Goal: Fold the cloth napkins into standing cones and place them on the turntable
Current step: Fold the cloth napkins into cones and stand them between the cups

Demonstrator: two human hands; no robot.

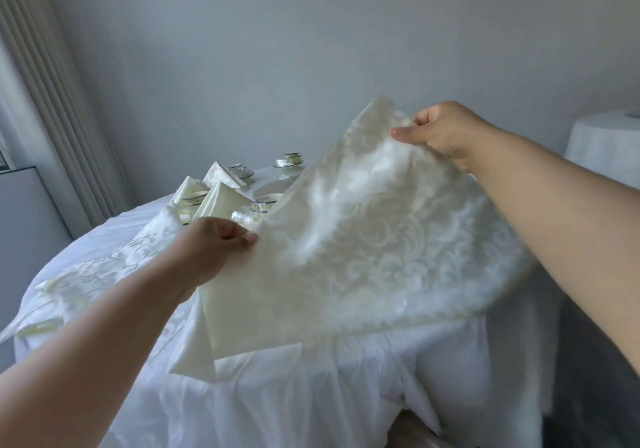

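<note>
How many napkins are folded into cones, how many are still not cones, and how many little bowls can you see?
Cones: 3
Unfolded napkins: 2, one held up by both hands, one lying on the table at left
Bowls: 5 showing; the held napkin may hide more
Total: 10

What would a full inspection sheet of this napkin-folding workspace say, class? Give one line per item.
Surface: round table under a white tablecloth.
Job's things: cream napkin held up, blurred; three folded cones standing near the far edge; spare napkins lying flat at left.
Clutter: small rimmed bowls among the cones.
Grippers: left hand pinches the napkin's left edge; right hand pinches its top corner.
Cables: nothing seen.
Surroundings: plain wall, curtain at left, second covered table at right.
</note>
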